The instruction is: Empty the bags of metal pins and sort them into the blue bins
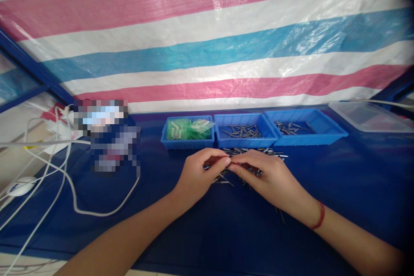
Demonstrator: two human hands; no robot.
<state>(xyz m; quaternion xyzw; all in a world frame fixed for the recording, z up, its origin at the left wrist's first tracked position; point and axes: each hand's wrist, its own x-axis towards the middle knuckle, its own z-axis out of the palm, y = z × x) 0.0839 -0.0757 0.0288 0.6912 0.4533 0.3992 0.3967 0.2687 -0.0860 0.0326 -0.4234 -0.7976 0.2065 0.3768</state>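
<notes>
In the head view, my left hand point(200, 170) and my right hand point(267, 174) meet fingertip to fingertip over a loose heap of thin, nail-like metal fasteners point(226, 177) on the dark blue table. Thumb and forefinger are pinched together on each hand. Whatever lies between the fingertips is too small and too covered to make out. More fasteners stick out behind the hands, in front of a blue bin point(246, 141) that holds similar ones. One lies apart, below my right hand.
Left of that bin, another blue bin point(187, 144) contains green packets with pale pieces. A third bin point(310, 139) on the right holds several fasteners. A clear plastic lid point(371, 117) lies back right. White cables point(93, 214) and blurred-out items occupy the left; striped sheeting point(207, 60) hangs behind.
</notes>
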